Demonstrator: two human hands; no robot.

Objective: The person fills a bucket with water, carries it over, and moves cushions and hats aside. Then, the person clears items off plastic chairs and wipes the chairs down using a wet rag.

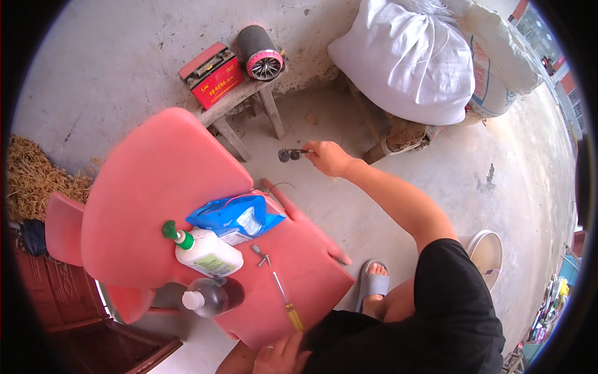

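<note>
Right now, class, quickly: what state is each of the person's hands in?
Left hand: near the pink plastic chair; open or closed cannot be told.
Right hand: closed on a small black object, apparently round-lensed sunglasses.

I watch through the left of two fisheye cameras worn side by side on the person's head, upright and unmirrored. From up there I look down and forward: the black sleeve (pixel 458 299) and the left hand (pixel 279 356) are among the nearest parts, low in my view, the pink-red chair (pixel 156 193) sits at middle range, and the pale wall (pixel 143 56) stands farther off across the top. My lens sweeps wide, from the dried plants (pixel 38 181) near the left rim to the concrete floor (pixel 523 193) at right, edges bowing toward the dark circular border.
</note>
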